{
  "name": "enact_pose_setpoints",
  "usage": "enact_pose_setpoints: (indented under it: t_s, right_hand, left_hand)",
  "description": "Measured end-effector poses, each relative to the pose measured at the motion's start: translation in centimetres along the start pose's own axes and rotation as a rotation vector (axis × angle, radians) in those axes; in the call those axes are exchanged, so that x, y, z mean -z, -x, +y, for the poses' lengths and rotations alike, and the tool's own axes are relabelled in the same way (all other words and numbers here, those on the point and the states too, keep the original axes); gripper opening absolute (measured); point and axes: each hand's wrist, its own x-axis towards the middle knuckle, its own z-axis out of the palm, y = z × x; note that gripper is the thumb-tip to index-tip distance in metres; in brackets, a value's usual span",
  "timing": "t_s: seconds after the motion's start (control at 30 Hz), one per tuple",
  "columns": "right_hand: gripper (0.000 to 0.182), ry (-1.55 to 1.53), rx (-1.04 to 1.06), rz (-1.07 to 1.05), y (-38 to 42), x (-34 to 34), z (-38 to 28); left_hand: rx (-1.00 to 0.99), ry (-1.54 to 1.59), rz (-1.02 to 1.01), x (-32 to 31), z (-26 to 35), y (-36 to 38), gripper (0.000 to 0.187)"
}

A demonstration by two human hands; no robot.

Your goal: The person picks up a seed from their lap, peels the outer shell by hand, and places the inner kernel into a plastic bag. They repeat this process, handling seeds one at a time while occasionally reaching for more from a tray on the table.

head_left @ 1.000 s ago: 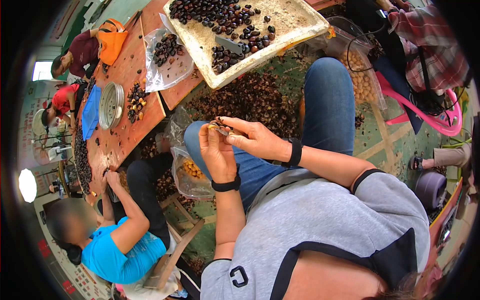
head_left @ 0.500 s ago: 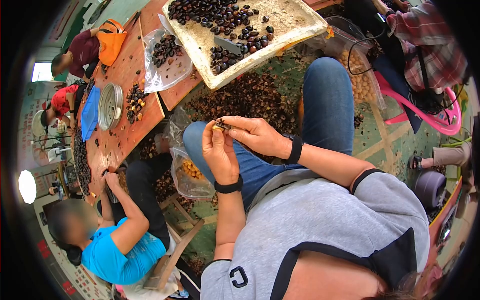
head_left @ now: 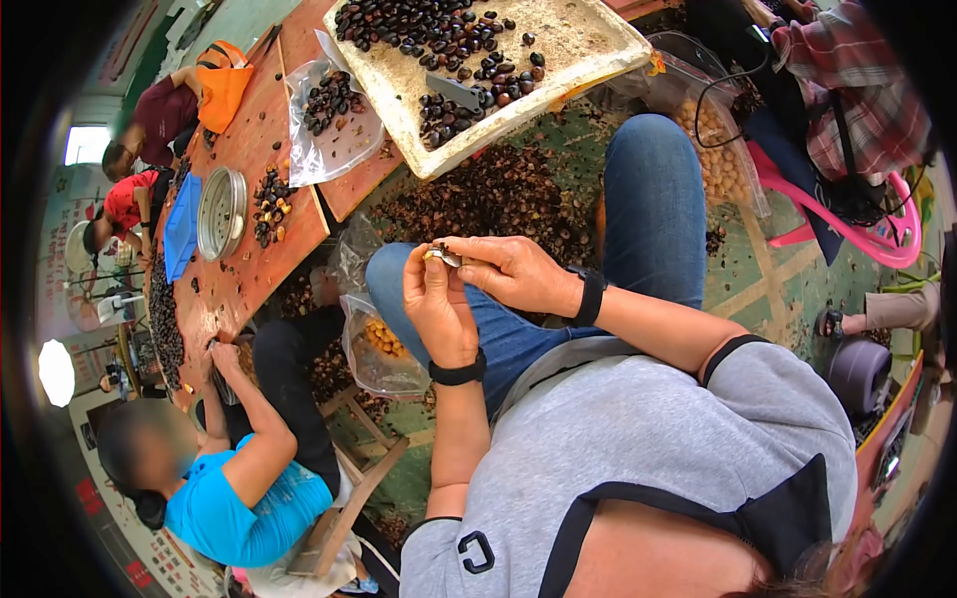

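My left hand (head_left: 441,309) is closed, pinching a small, partly peeled chestnut (head_left: 432,254) between thumb and fingertips. Its pale yellow flesh shows. My right hand (head_left: 518,277) grips a small knife (head_left: 446,258), whose shiny metal blade touches or nearly touches the chestnut; the fingers hide most of the handle. Both hands meet above my lap, over the jeans. Beyond them, a whitish tray (head_left: 588,75) holds many dark brown chestnuts (head_left: 409,30) and a grey scraper-like piece (head_left: 454,91).
Brown shells (head_left: 498,199) litter the floor. A plastic bag (head_left: 374,374) with yellow kernels lies by my left knee, another bag (head_left: 718,164) right of my right knee. The red table (head_left: 249,289) bears a metal colander (head_left: 221,214) and blue tray (head_left: 181,229). A blue-shirted person (head_left: 249,498) sits left.
The knife blade has turned at the chestnut and now catches more light. My hands stay in nearly the same place. At the far left, the people in red and maroon have shifted slightly.
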Motion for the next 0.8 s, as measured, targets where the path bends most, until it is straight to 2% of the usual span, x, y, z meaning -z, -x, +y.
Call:
enact_pose_setpoints:
  t_s: [0.13, 0.17, 0.2, 0.4, 0.6, 0.73, 0.8]
  right_hand:
    - [0.039, -0.079, -0.017, 0.005, -0.1, 0.1, -0.2]
    - [0.040, -0.158, -0.086, -0.019, -0.2, 0.3, 0.0]
    - [0.042, -0.236, -0.155, -0.042, -0.2, 0.4, 0.1]
    - [0.046, -0.465, -0.226, -0.118, -0.4, 0.4, -0.5]
    - [0.048, -0.190, -0.074, -0.082, -0.4, 0.4, -0.4]
    - [0.047, -0.187, -0.064, -0.054, -0.3, 0.2, -0.7]
    - [0.046, -0.295, -0.166, -0.089, -0.2, 0.4, -1.1]
  left_hand:
    - [-0.079, -0.109, 0.030, -0.1, 0.1, 0.1, 0.023]
    - [-0.091, -0.172, 0.057, -0.2, 0.1, 0.1, 0.024]
    - [-0.091, -0.171, 0.056, -0.2, 0.1, 0.1, 0.024]
    - [-0.121, -0.177, 0.058, -0.8, 0.8, 0.0, 0.027]
    - [-0.185, -0.214, 0.015, -0.5, 0.6, -0.1, 0.026]
    - [-0.205, -0.228, 0.038, -0.3, 0.3, -0.2, 0.027]
    - [-0.215, -0.236, 0.035, -0.2, 0.2, -0.2, 0.027]
